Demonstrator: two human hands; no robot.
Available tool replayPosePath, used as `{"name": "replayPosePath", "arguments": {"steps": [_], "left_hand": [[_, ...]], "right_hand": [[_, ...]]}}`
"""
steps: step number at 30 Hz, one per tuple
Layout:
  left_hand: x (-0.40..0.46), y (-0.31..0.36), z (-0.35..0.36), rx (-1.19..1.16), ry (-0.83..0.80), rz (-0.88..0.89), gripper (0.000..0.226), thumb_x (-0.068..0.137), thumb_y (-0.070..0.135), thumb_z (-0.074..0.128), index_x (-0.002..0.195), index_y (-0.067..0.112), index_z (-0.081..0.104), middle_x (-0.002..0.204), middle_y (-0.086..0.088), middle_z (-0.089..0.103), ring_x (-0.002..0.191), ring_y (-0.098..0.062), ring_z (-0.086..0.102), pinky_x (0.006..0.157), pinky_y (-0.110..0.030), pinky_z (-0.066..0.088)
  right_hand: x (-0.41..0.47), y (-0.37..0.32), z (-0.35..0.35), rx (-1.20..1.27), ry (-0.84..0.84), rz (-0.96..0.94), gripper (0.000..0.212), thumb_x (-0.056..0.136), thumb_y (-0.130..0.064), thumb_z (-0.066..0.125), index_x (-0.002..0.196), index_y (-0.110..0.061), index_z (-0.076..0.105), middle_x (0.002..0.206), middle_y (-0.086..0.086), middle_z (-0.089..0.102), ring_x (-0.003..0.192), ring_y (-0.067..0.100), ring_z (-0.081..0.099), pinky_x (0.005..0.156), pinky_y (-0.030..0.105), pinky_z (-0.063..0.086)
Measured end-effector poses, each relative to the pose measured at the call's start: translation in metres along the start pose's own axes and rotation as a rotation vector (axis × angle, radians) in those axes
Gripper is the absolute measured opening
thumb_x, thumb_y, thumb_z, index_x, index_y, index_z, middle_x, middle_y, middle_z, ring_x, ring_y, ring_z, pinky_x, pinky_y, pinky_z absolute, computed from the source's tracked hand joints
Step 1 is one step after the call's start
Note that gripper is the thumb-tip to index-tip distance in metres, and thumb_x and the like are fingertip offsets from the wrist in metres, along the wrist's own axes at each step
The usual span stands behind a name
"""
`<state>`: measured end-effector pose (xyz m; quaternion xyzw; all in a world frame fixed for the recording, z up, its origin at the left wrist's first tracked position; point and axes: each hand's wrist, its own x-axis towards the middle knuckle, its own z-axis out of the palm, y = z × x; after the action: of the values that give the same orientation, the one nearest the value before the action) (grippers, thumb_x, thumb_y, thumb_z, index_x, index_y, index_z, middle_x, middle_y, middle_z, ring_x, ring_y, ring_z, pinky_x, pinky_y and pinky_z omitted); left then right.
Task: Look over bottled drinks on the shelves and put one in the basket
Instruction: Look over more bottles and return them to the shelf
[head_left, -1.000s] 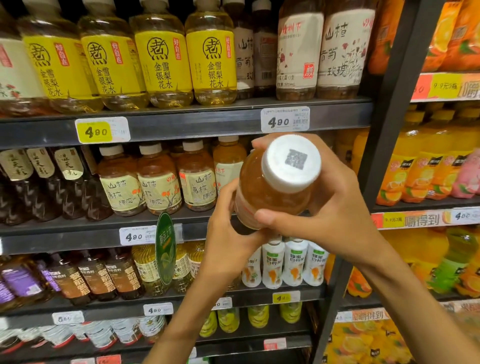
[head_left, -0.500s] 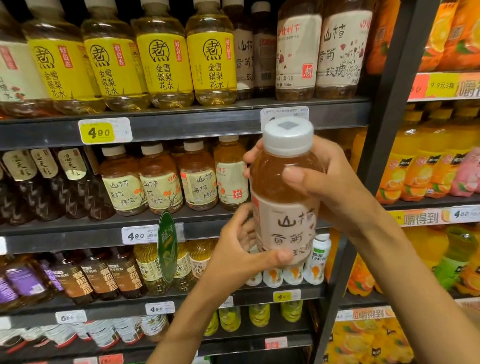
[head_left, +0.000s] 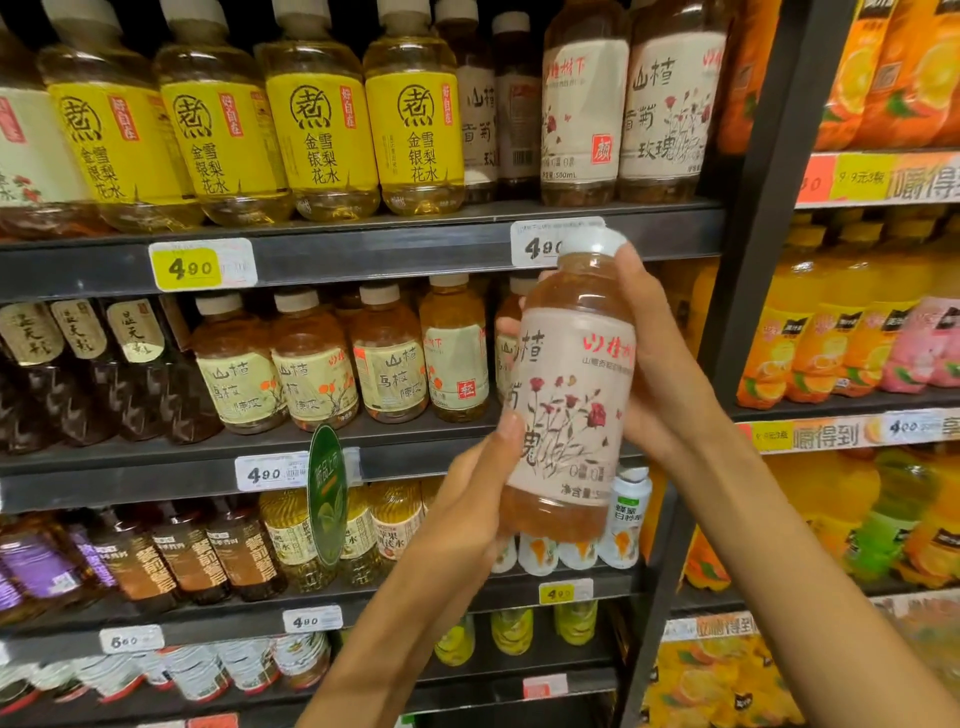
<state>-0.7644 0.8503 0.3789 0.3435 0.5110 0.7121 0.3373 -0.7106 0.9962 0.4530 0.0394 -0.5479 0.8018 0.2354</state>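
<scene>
Here you hold the amber bottle (head_left: 569, 395) upright between both hands, in front of the shelves. Your right hand (head_left: 657, 358) wraps the far side of it from the shoulder down past the label, its fingers curled behind and out of sight. Your left hand (head_left: 470, 499) cups the lower left edge, thumb (head_left: 506, 431) pressed on the pale label printed with red roses, palm under the base corner. The white cap (head_left: 592, 241) sits just above your right fingertips and overlaps a price tag (head_left: 540, 244) on the shelf edge (head_left: 363, 260) behind. To the left of your left hand stand the pale-labelled brown bottles (head_left: 389, 358) on the middle shelf; above your hands stand the yellow-labelled bottles (head_left: 322, 135) and, nearer your right hand, two bottles with the same rose label (head_left: 670, 104). Right of your right forearm, past the dark upright (head_left: 753, 260), are orange drinks (head_left: 810, 343). Below your left wrist hangs a green oval sign (head_left: 326, 493).
</scene>
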Motion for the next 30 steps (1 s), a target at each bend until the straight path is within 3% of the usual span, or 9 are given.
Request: {"name": "replayPosePath", "arguments": {"steps": [4,6,10,15,18,20,22,25,30], "left_hand": [[0.000,-0.001,0.002,-0.019,-0.004,0.024,0.035,0.078,0.063,0.060,0.105,0.044,0.071,0.123,0.006,0.068,0.120,-0.012,0.059,0.103,-0.036,0.046],[0.003,0.005,0.002,0.072,0.123,0.070,0.046,0.077,0.063,0.054,0.115,0.039,0.066,0.119,0.009,0.069,0.116,-0.009,0.061,0.096,-0.030,0.049],[0.004,0.011,0.011,0.206,0.153,0.076,0.079,0.068,0.073,0.057,0.129,0.023,0.052,0.115,0.007,0.071,0.105,-0.006,0.067,0.082,-0.020,0.054],[-0.001,0.017,0.012,-0.117,0.113,-0.019,0.059,0.065,0.064,0.056,0.114,0.031,0.062,0.112,-0.001,0.073,0.109,-0.019,0.067,0.087,-0.035,0.057],[-0.002,0.020,0.013,-0.352,0.079,-0.154,0.078,0.063,0.058,0.061,0.130,0.018,0.055,0.123,-0.021,0.064,0.117,-0.041,0.058,0.085,-0.053,0.055],[-0.002,0.019,0.013,-0.348,0.065,-0.163,0.083,0.063,0.058,0.059,0.134,0.016,0.052,0.127,-0.023,0.061,0.120,-0.041,0.056,0.094,-0.058,0.049],[-0.003,0.020,0.011,-0.241,0.063,-0.124,0.068,0.065,0.060,0.055,0.123,0.025,0.060,0.119,-0.012,0.069,0.114,-0.028,0.063,0.095,-0.047,0.052],[-0.005,0.023,0.011,-0.108,0.046,-0.103,0.049,0.059,0.064,0.058,0.097,0.035,0.066,0.100,0.005,0.076,0.098,-0.011,0.071,0.083,-0.029,0.058],[-0.006,0.021,0.009,-0.329,-0.001,-0.170,0.058,0.074,0.058,0.059,0.120,0.022,0.059,0.116,-0.012,0.070,0.109,-0.030,0.066,0.087,-0.049,0.056]], "right_hand": [[-0.001,-0.004,0.004,-0.079,0.025,-0.064,0.031,0.088,-0.039,0.057,0.104,-0.014,0.066,0.105,0.015,0.067,0.105,0.031,0.065,0.092,0.043,0.054],[-0.002,-0.005,0.008,-0.189,0.091,-0.110,0.022,0.091,-0.037,0.060,0.098,-0.019,0.069,0.098,0.009,0.071,0.099,0.026,0.068,0.087,0.037,0.057],[-0.003,-0.002,0.014,-0.274,0.155,-0.107,0.026,0.090,-0.037,0.065,0.099,-0.013,0.068,0.089,0.005,0.072,0.084,0.016,0.070,0.073,0.026,0.057],[-0.001,-0.005,0.014,-0.151,0.043,-0.012,0.026,0.090,-0.046,0.057,0.091,-0.030,0.077,0.104,0.001,0.074,0.104,0.016,0.068,0.094,0.037,0.053],[0.004,-0.001,0.015,-0.014,0.033,0.077,0.029,0.078,-0.044,0.068,0.096,-0.022,0.073,0.118,0.017,0.066,0.119,0.032,0.059,0.104,0.050,0.045],[0.007,0.001,0.016,0.007,0.034,0.096,0.026,0.070,-0.043,0.073,0.088,-0.023,0.076,0.122,0.020,0.063,0.119,0.035,0.059,0.103,0.051,0.044],[0.010,0.001,0.014,-0.057,0.054,0.059,0.013,0.074,-0.040,0.073,0.076,-0.027,0.077,0.104,0.012,0.070,0.102,0.026,0.067,0.095,0.043,0.052],[0.014,0.000,0.014,-0.184,0.085,0.029,0.018,0.084,-0.038,0.068,0.071,-0.029,0.076,0.080,0.001,0.073,0.077,0.015,0.071,0.077,0.032,0.057],[0.017,0.002,0.011,-0.276,0.035,0.164,0.031,0.086,-0.050,0.061,0.063,-0.034,0.077,0.079,0.000,0.075,0.082,0.016,0.073,0.080,0.031,0.058]]}}
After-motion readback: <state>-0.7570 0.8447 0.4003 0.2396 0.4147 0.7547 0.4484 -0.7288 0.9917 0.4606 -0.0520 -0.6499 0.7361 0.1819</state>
